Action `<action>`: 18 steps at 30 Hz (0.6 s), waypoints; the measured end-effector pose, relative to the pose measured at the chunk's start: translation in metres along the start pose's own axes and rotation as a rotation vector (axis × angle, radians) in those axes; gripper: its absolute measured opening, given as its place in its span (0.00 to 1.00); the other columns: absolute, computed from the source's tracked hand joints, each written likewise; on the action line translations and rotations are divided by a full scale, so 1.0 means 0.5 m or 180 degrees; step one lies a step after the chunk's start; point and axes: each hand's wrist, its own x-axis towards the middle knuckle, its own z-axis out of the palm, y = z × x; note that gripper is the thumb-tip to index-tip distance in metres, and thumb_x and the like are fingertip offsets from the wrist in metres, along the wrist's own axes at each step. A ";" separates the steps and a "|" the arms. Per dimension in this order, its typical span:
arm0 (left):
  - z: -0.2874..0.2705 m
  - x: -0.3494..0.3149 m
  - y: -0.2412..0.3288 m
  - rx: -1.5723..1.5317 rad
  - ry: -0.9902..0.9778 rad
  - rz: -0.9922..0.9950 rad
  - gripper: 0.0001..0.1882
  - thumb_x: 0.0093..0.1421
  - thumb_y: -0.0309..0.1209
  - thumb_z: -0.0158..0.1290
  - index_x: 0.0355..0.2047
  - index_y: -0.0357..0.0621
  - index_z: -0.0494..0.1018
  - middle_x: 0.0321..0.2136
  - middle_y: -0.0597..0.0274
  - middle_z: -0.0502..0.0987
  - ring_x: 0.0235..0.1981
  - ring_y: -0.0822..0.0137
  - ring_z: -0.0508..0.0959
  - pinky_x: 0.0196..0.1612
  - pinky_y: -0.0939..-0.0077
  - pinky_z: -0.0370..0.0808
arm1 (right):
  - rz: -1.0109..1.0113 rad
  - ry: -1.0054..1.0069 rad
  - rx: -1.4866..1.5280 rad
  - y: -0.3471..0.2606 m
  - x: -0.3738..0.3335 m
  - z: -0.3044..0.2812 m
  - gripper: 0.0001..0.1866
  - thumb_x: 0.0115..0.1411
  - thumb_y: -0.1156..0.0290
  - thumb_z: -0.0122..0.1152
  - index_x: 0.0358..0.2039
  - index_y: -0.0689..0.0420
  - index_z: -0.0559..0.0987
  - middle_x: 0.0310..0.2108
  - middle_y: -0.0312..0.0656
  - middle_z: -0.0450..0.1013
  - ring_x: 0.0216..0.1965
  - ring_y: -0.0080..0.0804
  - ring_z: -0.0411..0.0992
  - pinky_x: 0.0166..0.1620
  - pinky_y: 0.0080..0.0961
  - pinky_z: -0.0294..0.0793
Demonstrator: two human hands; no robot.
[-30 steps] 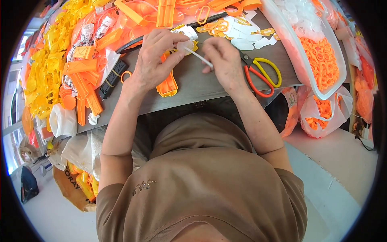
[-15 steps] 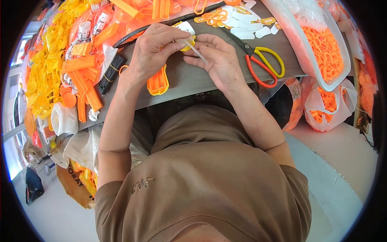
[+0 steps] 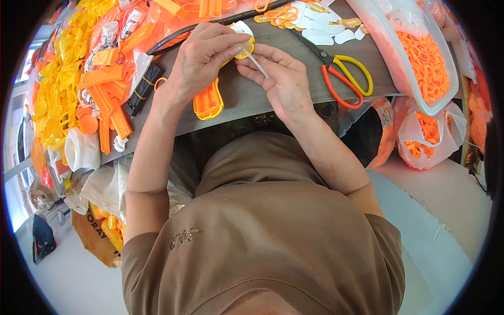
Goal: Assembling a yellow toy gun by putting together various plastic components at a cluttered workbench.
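Over the near part of the bench, my left hand (image 3: 202, 60) pinches the upper end of a thin translucent white strip (image 3: 256, 63) between thumb and fingers. The strip slants down to my right hand (image 3: 286, 81), whose fingers are curled against a small yellow round part (image 3: 247, 49) with a white section behind it. My left fingers cover some of that part, so its full shape is hidden. Just below my left hand lies an open orange case with a yellow rim (image 3: 208, 101), partly covered by the wrist.
Scissors with red and yellow handles (image 3: 344, 81) lie right of my hands. White tags (image 3: 317, 34) lie behind them. A clear tub of orange clips (image 3: 425, 63) stands at the right. Orange strips (image 3: 107, 102), a black banded bundle (image 3: 144, 89) and yellow parts (image 3: 58, 100) crowd the left.
Both hands have shifted slightly up in the picture, as has the bench around them. The grip on the strip and the yellow part looks much the same.
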 end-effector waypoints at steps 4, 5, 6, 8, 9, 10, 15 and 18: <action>0.002 0.000 -0.001 0.0180 0.0114 0.0147 0.10 0.55 0.27 0.55 0.38 0.42 0.77 0.31 0.60 0.76 0.36 0.62 0.73 0.40 0.71 0.71 | 0.0004 -0.0021 -0.0021 0.004 -0.001 -0.001 0.15 0.62 0.77 0.47 0.47 0.71 0.70 0.44 0.49 0.72 0.44 0.37 0.73 0.51 0.34 0.72; 0.002 0.001 -0.001 0.0176 0.0111 0.0141 0.10 0.55 0.27 0.55 0.38 0.42 0.77 0.31 0.60 0.76 0.36 0.62 0.73 0.40 0.71 0.71 | -0.0022 -0.0041 -0.0015 0.004 -0.002 -0.002 0.15 0.62 0.77 0.47 0.47 0.71 0.71 0.44 0.49 0.72 0.45 0.36 0.73 0.51 0.34 0.72; 0.003 0.001 -0.002 0.0233 0.0123 0.0189 0.10 0.55 0.26 0.54 0.38 0.41 0.77 0.31 0.60 0.76 0.35 0.62 0.73 0.39 0.71 0.71 | -0.0048 -0.0063 -0.0009 0.005 -0.002 -0.003 0.15 0.62 0.76 0.47 0.47 0.71 0.71 0.45 0.49 0.72 0.45 0.36 0.72 0.51 0.34 0.71; 0.006 0.001 0.000 0.0288 0.0132 0.0232 0.10 0.54 0.26 0.54 0.38 0.41 0.77 0.31 0.59 0.76 0.35 0.61 0.73 0.39 0.71 0.71 | -0.0074 -0.0095 0.0004 0.007 -0.003 -0.002 0.15 0.62 0.76 0.47 0.48 0.71 0.71 0.45 0.49 0.72 0.45 0.36 0.72 0.52 0.34 0.71; 0.007 0.002 0.002 0.0366 0.0148 0.0231 0.10 0.54 0.25 0.54 0.37 0.41 0.77 0.30 0.59 0.76 0.34 0.61 0.73 0.38 0.71 0.72 | -0.0107 -0.0130 0.0014 0.007 -0.003 -0.002 0.15 0.62 0.76 0.47 0.48 0.71 0.70 0.45 0.49 0.72 0.46 0.36 0.72 0.52 0.35 0.70; 0.008 0.002 0.004 0.0443 0.0163 0.0231 0.09 0.54 0.25 0.54 0.37 0.40 0.77 0.30 0.59 0.76 0.34 0.60 0.73 0.38 0.70 0.72 | -0.0103 -0.0130 0.0014 0.007 -0.003 -0.003 0.15 0.62 0.76 0.47 0.48 0.71 0.70 0.45 0.49 0.72 0.46 0.36 0.72 0.52 0.35 0.70; 0.015 -0.003 -0.006 0.0545 0.0244 0.0456 0.09 0.53 0.24 0.54 0.36 0.39 0.77 0.30 0.59 0.76 0.34 0.59 0.73 0.37 0.70 0.72 | -0.0150 -0.0211 0.0001 0.009 -0.003 -0.006 0.16 0.62 0.77 0.47 0.49 0.70 0.70 0.45 0.49 0.71 0.46 0.36 0.72 0.53 0.36 0.69; 0.018 -0.005 0.000 0.0522 0.0252 0.0433 0.09 0.53 0.24 0.54 0.36 0.40 0.76 0.32 0.59 0.75 0.34 0.59 0.73 0.37 0.70 0.72 | -0.0163 -0.0194 -0.0104 0.005 -0.002 -0.007 0.16 0.62 0.76 0.47 0.48 0.71 0.71 0.45 0.48 0.72 0.46 0.36 0.71 0.52 0.35 0.70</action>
